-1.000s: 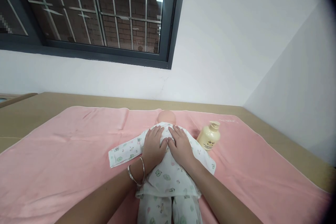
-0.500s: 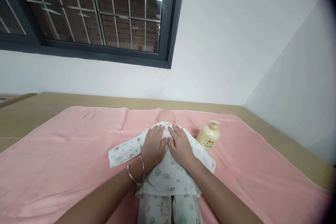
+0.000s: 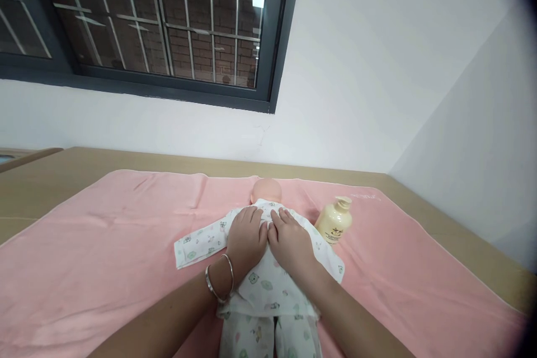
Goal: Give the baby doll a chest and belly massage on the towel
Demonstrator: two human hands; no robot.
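Observation:
A baby doll (image 3: 267, 191) lies on a pink cloth (image 3: 138, 207), its bald head toward the wall. It wears a white printed top (image 3: 268, 285) and matching trousers (image 3: 247, 335); one sleeve stretches out to the left. My left hand (image 3: 246, 238), with a silver bangle (image 3: 220, 279) at the wrist, rests flat on the upper part of the top. Beside it, my right hand (image 3: 290, 239) lies flat too, the thumbs side by side. Neither hand grasps anything; the fingers are extended on the fabric. The doll's face is not visible.
A pale yellow pump bottle (image 3: 334, 221) stands on the cloth just right of the doll. Under the cloth is a wooden surface (image 3: 96, 159) that meets a white wall (image 3: 335, 95). A dark-framed window (image 3: 268, 67) with bars is above.
Both hands have slid slightly down the doll's top toward me, and their fingers look a little more bent. The camera view has shifted slightly.

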